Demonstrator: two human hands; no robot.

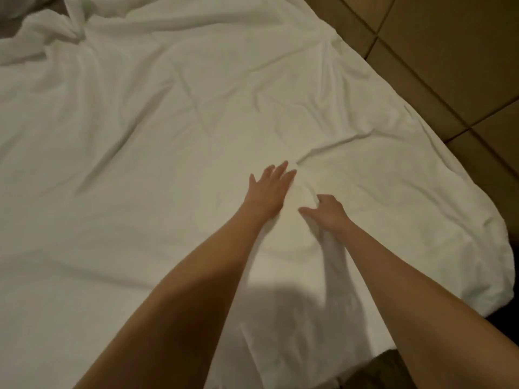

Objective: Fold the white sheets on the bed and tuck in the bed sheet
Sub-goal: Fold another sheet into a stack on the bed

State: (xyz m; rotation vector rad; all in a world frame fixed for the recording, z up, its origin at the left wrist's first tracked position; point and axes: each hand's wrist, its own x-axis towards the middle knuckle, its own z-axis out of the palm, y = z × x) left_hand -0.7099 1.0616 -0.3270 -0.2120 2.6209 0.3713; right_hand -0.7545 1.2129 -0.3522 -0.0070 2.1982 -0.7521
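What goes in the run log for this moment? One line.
left hand: flat on white sheet | right hand: fingers bunching a fold | sheet: spread, wrinkled

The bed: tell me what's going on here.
A person is leaning over the bed, working on a white sheet spread across it. The left hand lies flat on the sheet with fingers straight, pressing or smoothing it. The right hand sits just beside it with fingers curled into a small ridge of fabric, seemingly pinching it. The sheet is wrinkled and not yet folded, bunched up at the far left corner, and its right edge hangs loose over the side above the tiled floor.
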